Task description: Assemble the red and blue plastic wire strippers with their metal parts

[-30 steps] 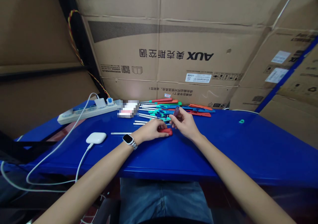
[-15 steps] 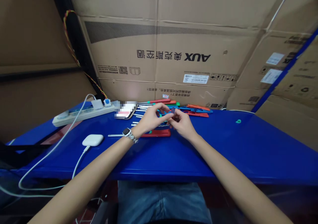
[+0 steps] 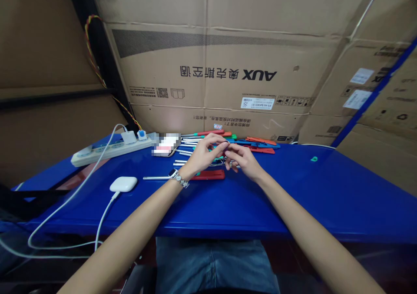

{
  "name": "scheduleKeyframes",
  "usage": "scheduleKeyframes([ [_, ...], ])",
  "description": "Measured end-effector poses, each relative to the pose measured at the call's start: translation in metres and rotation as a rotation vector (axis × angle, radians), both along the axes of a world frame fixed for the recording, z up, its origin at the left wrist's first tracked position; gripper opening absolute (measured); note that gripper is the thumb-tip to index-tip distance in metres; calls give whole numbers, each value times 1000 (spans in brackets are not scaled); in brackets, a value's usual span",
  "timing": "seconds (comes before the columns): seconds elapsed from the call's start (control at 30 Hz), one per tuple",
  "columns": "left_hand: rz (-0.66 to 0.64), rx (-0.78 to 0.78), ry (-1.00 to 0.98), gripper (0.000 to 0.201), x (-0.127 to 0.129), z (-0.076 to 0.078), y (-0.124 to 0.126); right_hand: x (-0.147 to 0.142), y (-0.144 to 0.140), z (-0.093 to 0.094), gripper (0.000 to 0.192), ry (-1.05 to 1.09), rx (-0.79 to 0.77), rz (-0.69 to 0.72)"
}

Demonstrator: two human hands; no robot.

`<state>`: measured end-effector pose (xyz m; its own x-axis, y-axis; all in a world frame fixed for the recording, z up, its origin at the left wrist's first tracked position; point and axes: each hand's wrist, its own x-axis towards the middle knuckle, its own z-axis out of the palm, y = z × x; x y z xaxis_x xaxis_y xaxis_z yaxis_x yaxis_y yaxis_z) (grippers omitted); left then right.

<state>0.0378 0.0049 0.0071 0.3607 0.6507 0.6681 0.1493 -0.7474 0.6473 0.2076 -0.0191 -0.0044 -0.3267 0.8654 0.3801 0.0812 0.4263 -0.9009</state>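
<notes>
Hands meet at the frame's centre above the blue table (image 3: 293,189). Left hand (image 3: 203,155), wrist bent and fingers curled, pinches toward the right hand (image 3: 243,160), whose fingers close on a small metal piece (image 3: 230,164); what the left fingertips grip cannot be told. Just below them lies a red handle (image 3: 210,175), with screwdrivers (image 3: 211,134) beyond.

Storeroom or warehouse corner used as a workbench. Stacked AUX cardboard cartons (image 3: 208,77) wall in a blue table (image 3: 325,189). Power strip (image 3: 110,148) and loose screwdrivers (image 3: 211,134) on top.
</notes>
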Motion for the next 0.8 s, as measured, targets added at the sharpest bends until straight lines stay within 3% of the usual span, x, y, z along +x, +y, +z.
scheduleKeyframes([
  [0.17, -31, -24, 13, 28, 1, 1, -4, 4, 0, 4, 39, -36, -9, -6],
  [0.43, 62, -143, -275, 30, 21, 5, -8, -8, 0, -2, 49, 65, -30, -105],
  [0.7, -29, -62, -144, 25, 7, 6, -4, 3, -3, 7, 40, 9, 7, 15],
  [0.8, -15, -18, -100, 24, 8, 7, -7, 5, -2, 7, 38, -14, 21, -8],
])
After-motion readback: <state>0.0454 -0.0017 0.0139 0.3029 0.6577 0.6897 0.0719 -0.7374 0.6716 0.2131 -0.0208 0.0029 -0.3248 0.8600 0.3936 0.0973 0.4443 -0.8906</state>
